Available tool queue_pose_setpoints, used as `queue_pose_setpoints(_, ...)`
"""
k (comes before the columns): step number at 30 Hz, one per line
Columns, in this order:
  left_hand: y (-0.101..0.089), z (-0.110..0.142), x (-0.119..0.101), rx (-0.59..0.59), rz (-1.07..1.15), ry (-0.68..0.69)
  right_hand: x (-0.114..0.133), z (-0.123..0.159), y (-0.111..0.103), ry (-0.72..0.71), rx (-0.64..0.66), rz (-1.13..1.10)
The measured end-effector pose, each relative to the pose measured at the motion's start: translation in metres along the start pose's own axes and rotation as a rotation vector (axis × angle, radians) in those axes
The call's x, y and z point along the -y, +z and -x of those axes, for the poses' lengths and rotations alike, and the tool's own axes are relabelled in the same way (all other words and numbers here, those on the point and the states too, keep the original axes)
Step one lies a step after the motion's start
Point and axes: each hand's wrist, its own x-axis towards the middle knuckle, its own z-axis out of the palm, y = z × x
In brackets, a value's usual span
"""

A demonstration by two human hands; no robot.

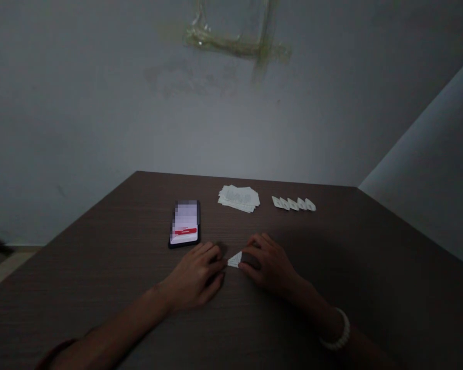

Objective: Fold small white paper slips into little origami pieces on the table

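A small folded piece of paper [235, 259], white with printed lines and roughly triangular, lies on the brown table between my hands. My right hand [268, 264] has its thumb and index finger closed on the paper's right side, with a gap showing inside their curve. At the paper's left corner are the curled fingers of my left hand [196, 275]; the index fingertip meets that corner and the thumb sits lower, nearer me. Fingertips hide part of the paper's edges.
Beyond my left hand lies a phone [185, 222] with a lit screen. A loose stack of printed paper sheets [239, 198] is farther back. Right of it, several small folded papers [294, 204] overlap in a row. The brown table [139, 205] meets a grey wall [100, 103].
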Motion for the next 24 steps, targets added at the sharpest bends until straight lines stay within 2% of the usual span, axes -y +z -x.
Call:
queue_pose_setpoints(9, -0.0002, -0.0003, -0.0007, 0.019, 0.033, -0.020, -0.0008, -0.0029, -0.0002, -0.018, 0.041, -0.066)
queue_pose_setpoints(24, 0.0020, -0.0017, 0.0004, -0.014, 0.056, -0.050, -0.0027, -0.0055, 0.0006, -0.005, 0.012, -0.192)
